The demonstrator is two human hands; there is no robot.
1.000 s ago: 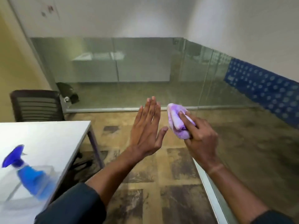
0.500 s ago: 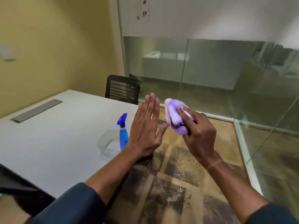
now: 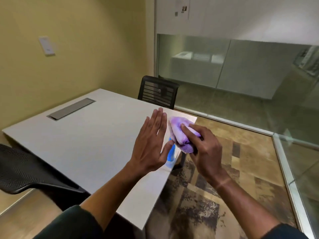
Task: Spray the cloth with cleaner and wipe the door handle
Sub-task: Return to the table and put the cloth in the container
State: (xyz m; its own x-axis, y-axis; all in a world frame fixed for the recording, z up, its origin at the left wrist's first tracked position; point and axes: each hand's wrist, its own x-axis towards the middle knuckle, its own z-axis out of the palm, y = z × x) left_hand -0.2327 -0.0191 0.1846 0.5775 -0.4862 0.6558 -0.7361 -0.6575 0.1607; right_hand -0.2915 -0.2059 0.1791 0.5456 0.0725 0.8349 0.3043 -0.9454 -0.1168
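My right hand (image 3: 205, 152) grips the purple cloth (image 3: 181, 133), bunched into a wad, with fingers curled over its top. My left hand (image 3: 150, 144) holds nothing: fingers extended and held together, palm turned toward the cloth, thumb just beside it. Both hands are raised above the corner of the white table (image 3: 82, 135).

The spray bottle (image 3: 171, 152) stands on the table near that corner, directly behind my left thumb; only a strip of its blue body shows. Neither hand touches it.

Status, as a judgement: the cloth is in hand, but I cannot tell whether it is already wet. No door handle is in view. If spraying is not done, the free left hand is positioned to take the bottle. Wiping the handle is not yet done, or cannot be confirmed here.

A black chair (image 3: 158, 92) stands at the far table edge, before the glass partition (image 3: 241, 75).
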